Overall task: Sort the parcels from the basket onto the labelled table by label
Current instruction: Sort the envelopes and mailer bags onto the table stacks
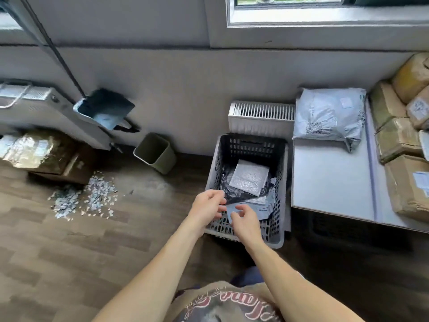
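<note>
Grey-blue flat plastic mailer [230, 211], judged light, limp and slippery, is pinched at its edges by left hand [207, 205] and right hand [243, 220] at the 6 o'clock end of the grey perforated plastic basket [250, 147]; a two-edge grip is advised. White table [329, 182]: 2 o'clock.

Legible matter, head view. No word or number can be read in full. Shirt [232, 305]: red script lettering, seen upside down, not decipherable. Mailer [329, 117] on the table [329, 180]: a dark speckled code patch [313, 127], a blank-looking white sticker [346, 102], and small print along its right edge, too blurred to read. Boxes [408, 189] at the table's right: white shipping labels [421, 182], text illegible. Floor box [44, 152]: pale labels under glossy wrap, also unreadable.
</note>
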Available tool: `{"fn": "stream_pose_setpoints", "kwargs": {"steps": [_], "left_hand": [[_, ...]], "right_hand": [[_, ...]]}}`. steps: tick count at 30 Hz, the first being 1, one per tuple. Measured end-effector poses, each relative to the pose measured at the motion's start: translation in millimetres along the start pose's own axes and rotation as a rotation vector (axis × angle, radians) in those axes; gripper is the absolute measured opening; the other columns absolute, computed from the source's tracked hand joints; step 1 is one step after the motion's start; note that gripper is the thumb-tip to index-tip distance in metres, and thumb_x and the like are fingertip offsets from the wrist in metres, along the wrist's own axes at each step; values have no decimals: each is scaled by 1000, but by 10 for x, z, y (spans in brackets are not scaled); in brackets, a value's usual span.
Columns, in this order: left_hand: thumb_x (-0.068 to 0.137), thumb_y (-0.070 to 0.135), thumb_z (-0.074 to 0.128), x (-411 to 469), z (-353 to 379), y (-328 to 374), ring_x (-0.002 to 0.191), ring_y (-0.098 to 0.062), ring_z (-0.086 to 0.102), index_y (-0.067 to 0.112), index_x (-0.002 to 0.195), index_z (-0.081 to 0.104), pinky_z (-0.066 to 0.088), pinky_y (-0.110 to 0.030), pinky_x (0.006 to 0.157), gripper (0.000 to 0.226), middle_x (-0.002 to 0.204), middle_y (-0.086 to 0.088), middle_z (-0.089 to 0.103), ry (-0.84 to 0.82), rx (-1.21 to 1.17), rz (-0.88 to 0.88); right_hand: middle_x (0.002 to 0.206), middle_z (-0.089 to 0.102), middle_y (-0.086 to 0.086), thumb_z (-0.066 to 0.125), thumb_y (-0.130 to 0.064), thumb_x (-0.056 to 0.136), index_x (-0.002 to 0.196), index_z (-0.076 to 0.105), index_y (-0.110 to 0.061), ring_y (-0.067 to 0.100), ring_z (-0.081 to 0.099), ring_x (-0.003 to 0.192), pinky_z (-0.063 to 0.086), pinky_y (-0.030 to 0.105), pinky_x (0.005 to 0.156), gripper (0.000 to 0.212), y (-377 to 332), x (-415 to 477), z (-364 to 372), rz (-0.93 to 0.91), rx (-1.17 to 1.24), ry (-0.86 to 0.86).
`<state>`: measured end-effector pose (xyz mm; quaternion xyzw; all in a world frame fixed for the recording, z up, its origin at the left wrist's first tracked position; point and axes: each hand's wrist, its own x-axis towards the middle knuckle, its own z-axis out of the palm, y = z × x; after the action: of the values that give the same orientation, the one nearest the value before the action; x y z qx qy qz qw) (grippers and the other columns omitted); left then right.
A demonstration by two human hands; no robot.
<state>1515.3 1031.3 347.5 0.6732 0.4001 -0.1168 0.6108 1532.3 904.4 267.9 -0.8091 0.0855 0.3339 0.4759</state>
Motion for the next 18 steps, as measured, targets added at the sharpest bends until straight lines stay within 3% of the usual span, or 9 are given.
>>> {"fn": "stream_pose_setpoints", "kwargs": {"steps": [5, 9, 14, 18], "left_hand": [[106, 32, 55, 426, 40, 373, 100, -20, 71, 19, 109, 65, 57, -33, 86, 17, 114, -6, 72, -59, 131, -21], [106, 36, 53, 818, 142, 545, 108, -15, 68, 23, 113, 62, 56, -37, 99, 18, 118, -1, 70, -164, 246, -39], [105, 44, 53, 1559, 217, 604, 114, -10, 64, 27, 120, 59, 49, -40, 109, 23, 123, 6, 66, -288, 356, -110], [105, 41, 54, 2414, 281, 411, 121, -14, 59, 23, 130, 56, 44, -41, 114, 30, 130, 3, 61, -416, 383, -234]], "right_hand": [[109, 69, 0, 55, -31, 95, 136, 57, -22, 24, 68, 103, 52, 47, 98, 42, -208, 303, 47, 95, 135, 10], [100, 62, -10, 55, -27, 100, 136, 54, -23, 17, 66, 94, 52, 39, 87, 36, -394, 595, -30, 174, 247, 81], [105, 69, 0, 55, -25, 101, 137, 55, -21, 15, 66, 94, 52, 36, 86, 36, -419, 1163, 107, 301, 373, 196], [107, 67, 0, 57, -21, 100, 134, 57, -19, 19, 67, 96, 56, 44, 94, 34, -312, 1702, 435, 504, 529, 351]]}}
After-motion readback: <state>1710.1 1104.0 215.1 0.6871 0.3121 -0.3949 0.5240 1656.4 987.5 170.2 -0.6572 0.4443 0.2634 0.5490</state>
